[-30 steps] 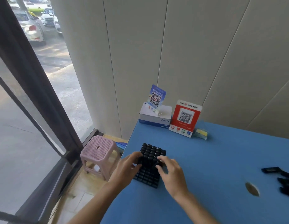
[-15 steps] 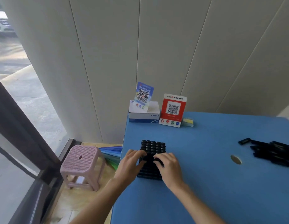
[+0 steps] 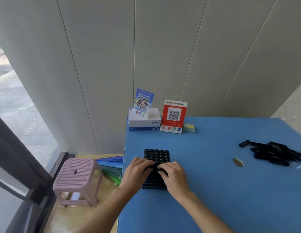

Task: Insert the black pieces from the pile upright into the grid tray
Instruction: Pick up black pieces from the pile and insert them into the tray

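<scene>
**Hands at tray, pile far off**

Hands both over the grid tray [image 3: 155,172], near the left edge of the blue table [image 3: 213,190]. Left hand [image 3: 136,174] laid against the tray's left side, fingers bent over the middle rows; right hand [image 3: 175,178] mirrored on the right, fingertips meeting the left's above the middle of the tray. Impossible to tell whether either hand pinches a piece or only presses on the tops — black on black, fingers in the way. Far rows already filled with upright black pieces [image 3: 156,154], rounded tops showing; near rows dark and hard to read, filled or not unclear.

Pile [image 3: 274,153] lying well apart on the right of the table, beyond the round hole [image 3: 238,162], pieces flat and crossed over one another.

Risks, judged from here:
- Tray close to the table's left edge, with a pink stool [image 3: 77,179] and floor below — a sideways push while seating a piece likely to slide it off
- Uneven pressing from two hands apt to tilt a piece in its cell or jam it half-seated
- Long reach across to the pile prone to scattering loose pieces, or rolling one into the hole
- Dark pieces on a dark tray easy to misjudge — an empty cell skipped, or a full one pushed again
</scene>
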Demonstrator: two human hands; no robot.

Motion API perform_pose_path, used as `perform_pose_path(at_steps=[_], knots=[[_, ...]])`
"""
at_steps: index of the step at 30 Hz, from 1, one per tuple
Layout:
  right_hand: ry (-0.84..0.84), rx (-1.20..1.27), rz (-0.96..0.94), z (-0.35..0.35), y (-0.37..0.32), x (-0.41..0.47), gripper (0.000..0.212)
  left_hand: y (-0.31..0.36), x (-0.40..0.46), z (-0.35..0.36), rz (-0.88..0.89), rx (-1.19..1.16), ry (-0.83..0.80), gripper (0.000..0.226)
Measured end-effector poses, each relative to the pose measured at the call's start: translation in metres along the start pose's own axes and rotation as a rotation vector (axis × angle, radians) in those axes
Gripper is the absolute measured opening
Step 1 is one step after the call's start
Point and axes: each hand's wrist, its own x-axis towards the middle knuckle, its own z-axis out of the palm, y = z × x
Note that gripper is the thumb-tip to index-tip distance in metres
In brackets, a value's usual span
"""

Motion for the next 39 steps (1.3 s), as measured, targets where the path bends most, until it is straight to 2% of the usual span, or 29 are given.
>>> perform_pose_path(at_steps=[6, 11, 14, 24, 30, 35, 39], knots=[[0.043, -0.044, -0.045, 0.004, -0.001, 0.004, 0.029, -0.006, 0.003, 0.003, 0.098, 0.087, 0.009, 0.033], [0.065, -0.042, -0.053, 0.008, 0.001, 0.005, 0.027, -0.004, 0.006, 0.007, 0.136, 0.047, 0.042, 0.03], [0.065, -0.035, -0.047, 0.008, 0.003, 0.005, 0.028, -0.004, 0.008, 0.008, 0.117, 0.028, 0.067, 0.027], [0.079, -0.059, -0.078, 0.012, 0.009, 0.012, 0.032, -0.014, 0.006, 0.015, 0.082, 0.167, 0.074, 0.026], [0.018, -0.111, -0.129, 0.008, 0.004, 0.006, 0.037, -0.015, 0.0, 0.012, 0.069, 0.195, 0.019, 0.035], [0.034, -0.153, -0.074, -0.006, 0.01, -0.001, 0.043, -0.011, -0.001, 0.008, 0.067, 0.236, -0.02, 0.037], [0.037, -0.195, -0.007, -0.028, 0.028, -0.015, 0.039, 0.003, 0.004, 0.01, 0.088, 0.269, -0.015, 0.042]])
